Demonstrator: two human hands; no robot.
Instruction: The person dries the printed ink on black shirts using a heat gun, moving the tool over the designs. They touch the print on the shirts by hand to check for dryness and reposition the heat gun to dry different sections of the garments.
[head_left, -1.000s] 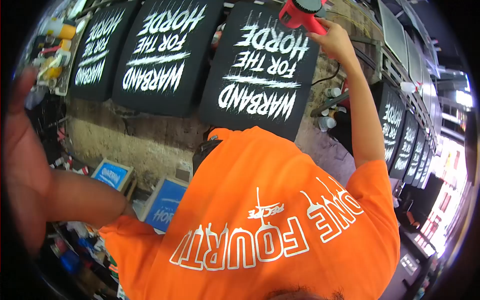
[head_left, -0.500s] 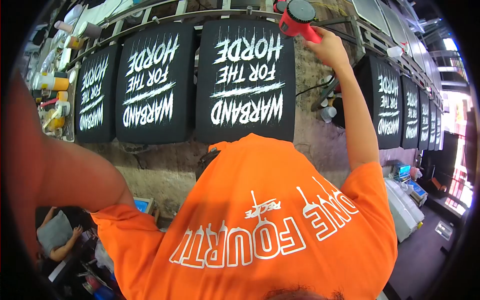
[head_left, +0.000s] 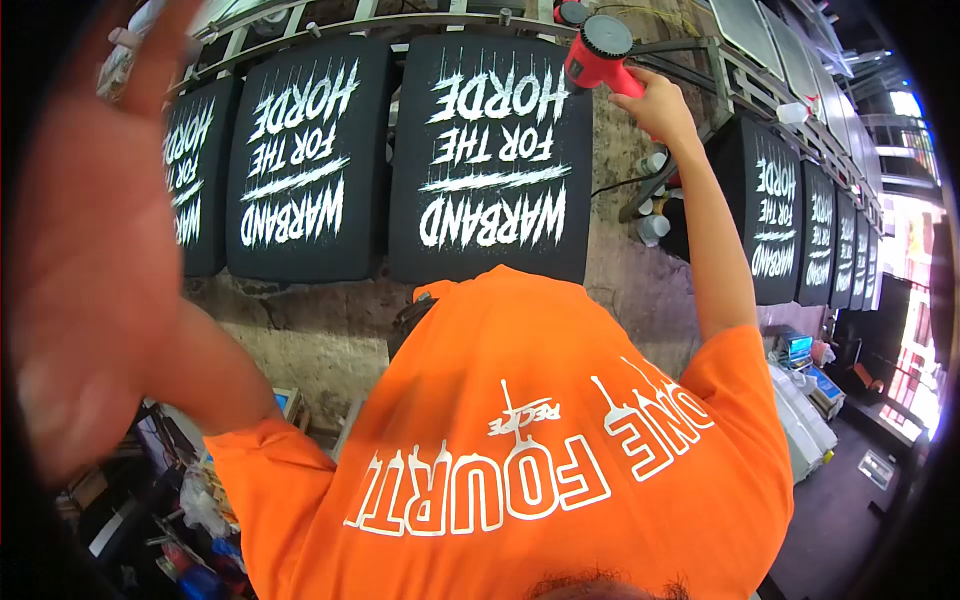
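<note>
My right hand (head_left: 658, 105) is closed around the handle of a red hair dryer (head_left: 593, 68) with a round black ribbed end. It is held over the upper right corner of the nearest black printed shirt panel (head_left: 490, 265). White lettering on that panel reads upside down from here. My left hand (head_left: 95, 290) is raised very close to the camera at the left, large and blurred. Its fingers stretch upward and apart, with nothing visible in them. Behind it a second printed panel (head_left: 305, 265) and a partly covered third panel (head_left: 205, 255) lie in the row.
More printed black panels (head_left: 775, 200) stand in a row at the right. A metal rail (head_left: 400, 22) runs behind the panels. White cups (head_left: 653, 228) and a cable (head_left: 620, 183) sit right of the nearest panel. Boxes (head_left: 800, 430) stand lower right.
My left hand has come into view at the left, covering the bottles and part of the third panel. The hair dryer has shifted slightly right and down. The seated person at lower left is no longer visible.
</note>
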